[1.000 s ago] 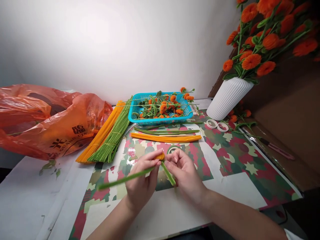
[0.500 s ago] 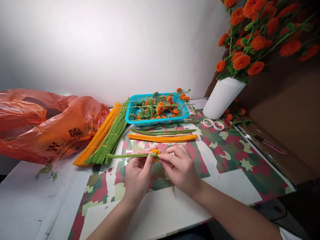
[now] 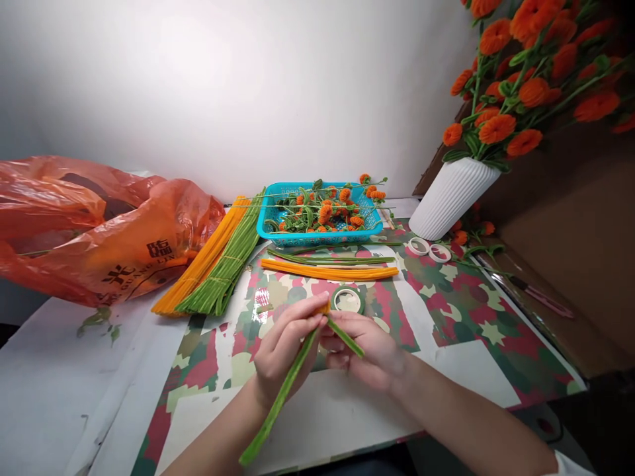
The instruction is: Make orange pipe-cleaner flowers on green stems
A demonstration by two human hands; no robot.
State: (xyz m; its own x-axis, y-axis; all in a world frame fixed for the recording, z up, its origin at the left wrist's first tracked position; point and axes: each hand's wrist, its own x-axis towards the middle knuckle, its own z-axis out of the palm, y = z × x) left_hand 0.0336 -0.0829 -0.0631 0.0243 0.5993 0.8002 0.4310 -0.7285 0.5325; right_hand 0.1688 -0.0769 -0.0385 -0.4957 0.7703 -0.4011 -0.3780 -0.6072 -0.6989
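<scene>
- Here, a small orange flower [image 3: 325,308] — long green strip [image 3: 280,400] slanting toward the table's [image 3: 461,291] front edge — is pinched in the left hand's [image 3: 290,344] fingers.
- Right hand [image 3: 370,347]: fingers curled beside it; whether gripping, cannot tell.
- Tape roll [image 3: 361,301]: just behind.
- Blue basket [image 3: 322,240]: near the back edge.
- White vase [image 3: 451,198]: toward the back right corner.

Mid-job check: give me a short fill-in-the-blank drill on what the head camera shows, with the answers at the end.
1. The long fuzzy strip running from the left hand toward the bottom of the picture is coloured ____.
2. The ridged vase is coloured ____.
3. The number of white rings lying by the vase's foot is ____.
4. The printed bag lies on the person's ____ side of the basket.

Missing words: green; white; two; left.
</scene>
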